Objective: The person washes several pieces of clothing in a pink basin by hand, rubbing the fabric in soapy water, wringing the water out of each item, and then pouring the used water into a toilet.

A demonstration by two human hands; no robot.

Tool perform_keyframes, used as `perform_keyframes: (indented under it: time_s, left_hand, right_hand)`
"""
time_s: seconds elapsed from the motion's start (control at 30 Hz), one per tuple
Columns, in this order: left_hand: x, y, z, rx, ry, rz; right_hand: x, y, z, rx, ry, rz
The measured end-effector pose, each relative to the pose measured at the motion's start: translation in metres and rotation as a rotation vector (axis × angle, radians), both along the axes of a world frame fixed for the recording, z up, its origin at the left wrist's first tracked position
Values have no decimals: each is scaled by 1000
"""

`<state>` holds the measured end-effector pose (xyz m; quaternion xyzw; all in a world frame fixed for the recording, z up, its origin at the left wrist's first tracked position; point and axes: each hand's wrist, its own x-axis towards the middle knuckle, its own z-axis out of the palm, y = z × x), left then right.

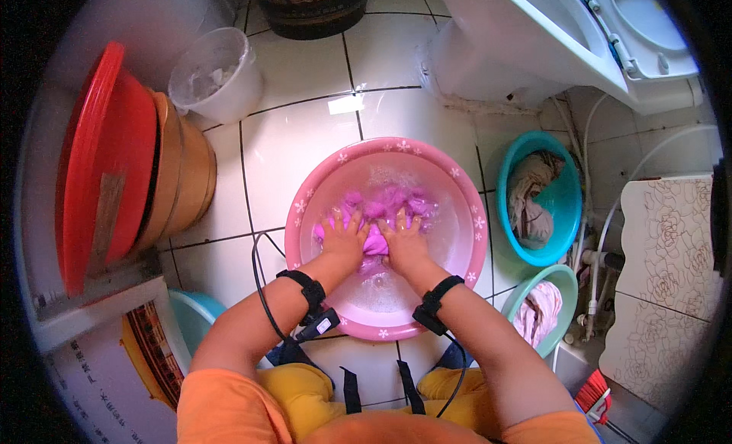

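A pink plastic basin with white flower prints on its rim stands on the floor tiles, holding sudsy water. In it lies a wet magenta cloth, partly under the water. My left hand presses on the left part of the cloth, fingers spread and pointing away from me. Beside it my right hand rests on the cloth's right part, fingers also spread. Both palms face down, and whether any fabric is gripped beneath them is hidden. Each wrist wears a black strap with a cable.
At the right stand a teal basin with brownish cloth and a green basin with pale pink cloth. A toilet is at the upper right. To the left are a red basin, a wooden tub and a translucent bin.
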<state>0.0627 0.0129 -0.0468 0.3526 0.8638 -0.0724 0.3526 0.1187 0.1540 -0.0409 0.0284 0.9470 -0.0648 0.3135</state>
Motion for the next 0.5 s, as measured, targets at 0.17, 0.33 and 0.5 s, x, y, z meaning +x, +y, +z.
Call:
perform_keyframes:
  time_s: [0.17,0.33,0.5]
  left_hand:
    - [-11,19,-6,-119,43,-38]
    - [-27,5,-25,114,149,15]
    - [-44,-12,6,465,-65,352]
  right_hand:
    - [-17,-1,-35,97,-85,-24]
    - [-29,14,-27,34,113,44]
    - [-14,67,39,-486,392,-313]
